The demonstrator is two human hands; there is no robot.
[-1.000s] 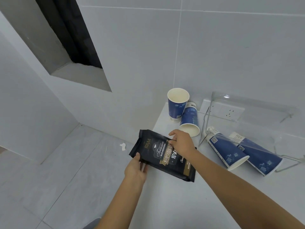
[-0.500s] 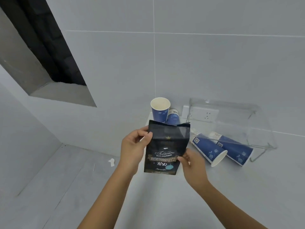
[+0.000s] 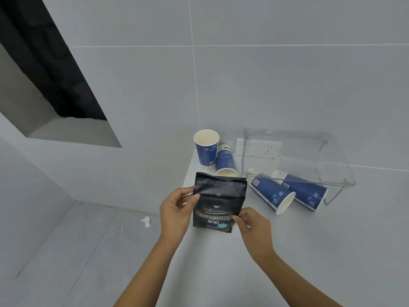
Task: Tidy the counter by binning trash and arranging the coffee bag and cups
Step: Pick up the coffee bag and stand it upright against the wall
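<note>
Beneath both hands spreads the pale bench (image 3: 287,251), its left edge dropping to the floor. Beyond the right hand (image 3: 252,224), against the wall, a clear acrylic cover (image 3: 309,151) arches over a wall socket (image 3: 263,148); two blue paper cups lie tipped beneath it, the nearer (image 3: 272,192) and the farther (image 3: 305,191), mouths toward the person. Beyond the left hand (image 3: 177,209) one cup stands upright (image 3: 207,149) with another (image 3: 224,161) tipped against it. Between the hands stands the black coffee bag (image 3: 218,204), upright, label facing the person, probably being stood up neatly. The left hand pinches its upper left edge, thumb in front; the right hand pinches its lower right corner. Both forearms reach forward from below, converging on the bag.
</note>
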